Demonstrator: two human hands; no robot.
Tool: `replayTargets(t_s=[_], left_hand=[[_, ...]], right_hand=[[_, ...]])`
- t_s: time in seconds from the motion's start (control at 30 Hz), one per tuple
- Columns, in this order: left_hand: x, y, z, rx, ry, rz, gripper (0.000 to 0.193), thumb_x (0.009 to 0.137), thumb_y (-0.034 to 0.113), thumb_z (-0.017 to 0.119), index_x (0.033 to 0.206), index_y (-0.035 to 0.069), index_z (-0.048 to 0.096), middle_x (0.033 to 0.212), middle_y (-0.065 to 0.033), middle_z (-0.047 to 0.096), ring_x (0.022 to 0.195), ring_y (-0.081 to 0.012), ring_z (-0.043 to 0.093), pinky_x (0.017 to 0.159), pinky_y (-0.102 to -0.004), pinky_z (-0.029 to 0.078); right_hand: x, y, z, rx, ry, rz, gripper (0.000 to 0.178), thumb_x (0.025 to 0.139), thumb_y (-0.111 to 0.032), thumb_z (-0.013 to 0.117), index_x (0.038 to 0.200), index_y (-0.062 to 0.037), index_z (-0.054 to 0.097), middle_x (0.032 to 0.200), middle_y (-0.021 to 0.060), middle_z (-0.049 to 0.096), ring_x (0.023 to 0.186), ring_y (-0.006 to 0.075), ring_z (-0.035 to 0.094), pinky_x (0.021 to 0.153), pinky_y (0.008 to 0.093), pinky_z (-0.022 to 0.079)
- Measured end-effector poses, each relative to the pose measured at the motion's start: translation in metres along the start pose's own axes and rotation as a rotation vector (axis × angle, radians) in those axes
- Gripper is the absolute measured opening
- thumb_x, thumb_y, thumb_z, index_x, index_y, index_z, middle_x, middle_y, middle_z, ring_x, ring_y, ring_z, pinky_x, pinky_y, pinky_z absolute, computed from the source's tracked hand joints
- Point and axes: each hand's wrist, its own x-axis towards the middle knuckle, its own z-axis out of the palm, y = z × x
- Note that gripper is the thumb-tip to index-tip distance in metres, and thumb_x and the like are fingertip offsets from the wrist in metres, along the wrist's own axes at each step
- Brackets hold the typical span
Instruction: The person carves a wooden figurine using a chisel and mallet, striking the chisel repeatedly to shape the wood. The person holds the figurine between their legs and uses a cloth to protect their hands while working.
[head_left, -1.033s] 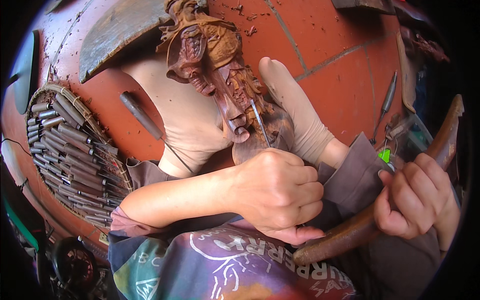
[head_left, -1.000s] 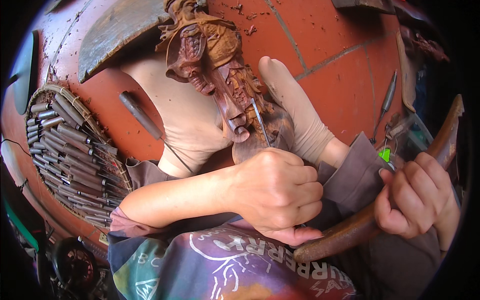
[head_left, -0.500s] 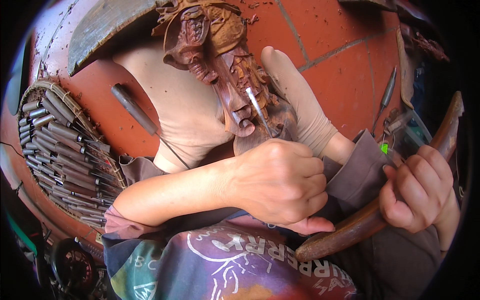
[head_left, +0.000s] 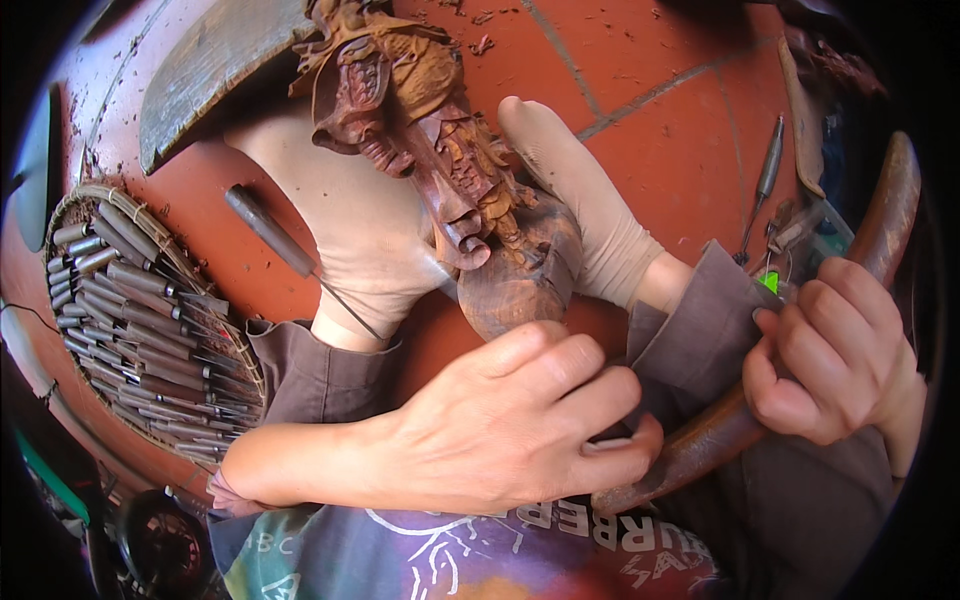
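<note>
My left hand (head_left: 520, 420) is curled closed just below the rounded base of a reddish-brown wood carving (head_left: 445, 150). It grips a carving chisel, whose handle is mostly hidden in the fist; a bright blurred glint of its blade (head_left: 440, 272) shows beside the base. Deep folds and ruffled relief cover the carving, held between my two feet. My right hand (head_left: 835, 355) is wrapped round the middle of a long curved wooden club (head_left: 715, 440), which slants from my lap up to the right.
On the left sits a woven basket (head_left: 155, 225) packed with several dark-handled chisels (head_left: 150, 330). Another chisel (head_left: 268, 230) lies by my left foot, and a thin tool (head_left: 770, 165) at the right. A curved board (head_left: 215, 75) rests at upper left on red tiles (head_left: 660, 170) with wood chips.
My left hand has drawn back toward my lap, and the chisel blade has come off the carving's relief toward lower left. The club has shifted slightly upward at its far end.
</note>
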Motion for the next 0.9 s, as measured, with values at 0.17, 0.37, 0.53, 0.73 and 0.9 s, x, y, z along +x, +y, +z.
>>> replayTargets(t_s=[0.17,0.37,0.53,0.73,0.9], left_hand=[[-0.010,-0.005,0.012,-0.231,0.108,-0.009,0.034,0.070,0.045,0.069,0.067,0.013,0.057,0.079,-0.0017,0.053,0.077,-0.0179,0.052,0.066,-0.0304,0.037],[-0.014,-0.030,0.036,-0.115,0.323,0.156,0.051,0.079,0.058,0.063,0.057,0.014,0.049,0.062,0.0005,0.044,0.053,-0.0144,0.043,0.052,-0.0266,0.029],[0.010,-0.020,0.052,0.070,0.416,0.085,0.051,0.075,0.060,0.063,0.059,0.014,0.048,0.061,0.0011,0.043,0.051,-0.0118,0.043,0.049,-0.0242,0.026],[0.028,-0.029,0.055,0.034,0.231,0.042,0.045,0.076,0.051,0.067,0.058,0.013,0.049,0.068,0.0017,0.043,0.055,-0.0099,0.047,0.044,-0.0252,0.036],[0.029,-0.033,0.059,-0.071,0.153,-0.065,0.048,0.079,0.047,0.069,0.055,0.014,0.045,0.062,0.0013,0.038,0.050,-0.0118,0.048,0.040,-0.0278,0.037]], right_hand=[[-0.002,-0.005,0.004,-0.010,0.051,0.016,0.033,0.057,0.008,0.069,0.080,-0.0054,0.051,0.061,0.0069,0.046,0.056,0.0228,0.051,0.052,0.0395,0.043],[0.002,-0.003,0.004,-0.041,0.041,0.002,0.034,0.053,0.008,0.069,0.079,-0.0030,0.051,0.063,0.0106,0.049,0.056,0.0245,0.051,0.052,0.0399,0.042],[-0.007,-0.002,0.012,-0.012,0.118,-0.009,0.035,0.055,0.009,0.071,0.081,-0.0023,0.051,0.064,0.0124,0.052,0.056,0.0252,0.052,0.051,0.0399,0.042],[-0.008,0.003,0.011,-0.023,0.116,-0.070,0.034,0.059,0.010,0.073,0.081,-0.0019,0.051,0.066,0.0122,0.053,0.056,0.0246,0.053,0.049,0.0386,0.042],[-0.009,0.006,0.008,0.036,0.062,-0.042,0.033,0.060,0.011,0.073,0.082,-0.0007,0.050,0.066,0.0113,0.051,0.057,0.0243,0.053,0.049,0.0386,0.041]])
